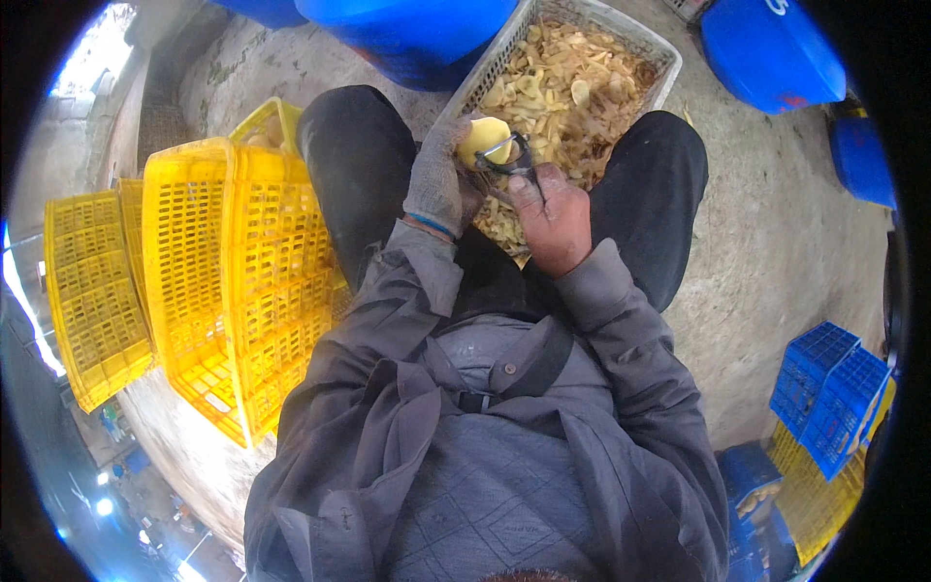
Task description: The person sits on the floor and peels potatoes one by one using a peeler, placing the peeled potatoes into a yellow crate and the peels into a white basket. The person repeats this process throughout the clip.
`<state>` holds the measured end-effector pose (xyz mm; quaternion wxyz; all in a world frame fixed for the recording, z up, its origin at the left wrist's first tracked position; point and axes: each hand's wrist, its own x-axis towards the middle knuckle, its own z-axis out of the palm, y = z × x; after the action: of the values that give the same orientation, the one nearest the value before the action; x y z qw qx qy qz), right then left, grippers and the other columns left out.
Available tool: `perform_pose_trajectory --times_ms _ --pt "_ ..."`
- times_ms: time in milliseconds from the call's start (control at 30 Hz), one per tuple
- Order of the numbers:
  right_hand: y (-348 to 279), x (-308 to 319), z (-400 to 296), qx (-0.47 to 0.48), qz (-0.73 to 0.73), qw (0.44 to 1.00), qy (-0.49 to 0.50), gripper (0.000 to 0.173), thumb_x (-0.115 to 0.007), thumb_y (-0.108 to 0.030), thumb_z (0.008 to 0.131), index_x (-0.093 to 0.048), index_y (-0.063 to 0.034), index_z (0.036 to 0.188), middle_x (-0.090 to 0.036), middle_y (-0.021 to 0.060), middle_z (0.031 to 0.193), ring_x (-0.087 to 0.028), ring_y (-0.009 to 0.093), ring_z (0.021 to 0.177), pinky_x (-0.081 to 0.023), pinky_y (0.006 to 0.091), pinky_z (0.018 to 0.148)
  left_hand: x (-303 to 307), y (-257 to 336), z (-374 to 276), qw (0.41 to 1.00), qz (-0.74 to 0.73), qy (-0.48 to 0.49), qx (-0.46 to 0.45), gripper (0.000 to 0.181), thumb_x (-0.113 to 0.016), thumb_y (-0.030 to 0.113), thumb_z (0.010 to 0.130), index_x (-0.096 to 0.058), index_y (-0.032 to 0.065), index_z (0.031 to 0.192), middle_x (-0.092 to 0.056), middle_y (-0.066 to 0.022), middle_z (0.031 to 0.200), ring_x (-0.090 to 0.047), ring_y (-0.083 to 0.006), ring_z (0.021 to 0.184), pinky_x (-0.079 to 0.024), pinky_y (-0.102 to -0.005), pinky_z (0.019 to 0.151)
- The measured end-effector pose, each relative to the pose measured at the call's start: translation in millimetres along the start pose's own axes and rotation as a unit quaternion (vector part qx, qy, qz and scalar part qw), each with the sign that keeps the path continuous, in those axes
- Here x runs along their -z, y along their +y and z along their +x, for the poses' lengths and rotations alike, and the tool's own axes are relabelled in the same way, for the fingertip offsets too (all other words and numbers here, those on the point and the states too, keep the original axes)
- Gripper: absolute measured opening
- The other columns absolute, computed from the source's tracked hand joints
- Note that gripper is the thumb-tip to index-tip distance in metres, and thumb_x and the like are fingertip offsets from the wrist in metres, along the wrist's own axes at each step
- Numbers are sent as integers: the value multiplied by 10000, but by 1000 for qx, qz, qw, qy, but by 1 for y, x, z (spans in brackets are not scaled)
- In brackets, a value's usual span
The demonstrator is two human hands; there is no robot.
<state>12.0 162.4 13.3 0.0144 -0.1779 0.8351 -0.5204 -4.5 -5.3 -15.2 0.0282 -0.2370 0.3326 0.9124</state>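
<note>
My left hand [440, 174], in a grey knitted glove with a blue cuff edge, grips a peeled yellow potato [483, 140]. A Y-shaped peeler [525, 174] with a dark handle is held in my bare right hand [554, 218]. Its metal head lies across the potato's right side. Both hands are between my knees, over the near end of a pale plastic crate [665, 45]. Heaped inside that crate are potato peelings [574, 102], some pale yellow and some brown. My fingers hide part of the potato.
Yellow plastic crates [229, 291] stand at my left, and a yellow-handled container [263, 134] beside them holds potatoes. Blue barrels [414, 36] are beyond my knees, with another blue barrel [774, 58] at the upper right. Blue crates [829, 400] are stacked at the lower right on concrete floor [734, 291].
</note>
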Motion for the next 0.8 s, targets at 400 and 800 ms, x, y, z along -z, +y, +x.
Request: perform_pose_trajectory --times_ms 400,800 --pt "16 11 -16 28 -157 985 -71 359 -582 -389 938 -590 -43 1032 -661 200 900 -649 422 821 -522 503 680 -14 9 -18 998 47 -26 -37 294 -620 170 903 -607 -19 1127 -664 -130 1006 -685 -246 896 -592 -369 767" --pt "11 26 -14 76 -130 983 -102 252 -619 -252 932 -592 -4 965 -594 236 809 -598 461 778 -478 484 672 -17 6 -22 991 117 -47 -37 239 -666 106 884 -646 -52 1063 -681 -133 955 -680 -220 859 -574 -326 775"
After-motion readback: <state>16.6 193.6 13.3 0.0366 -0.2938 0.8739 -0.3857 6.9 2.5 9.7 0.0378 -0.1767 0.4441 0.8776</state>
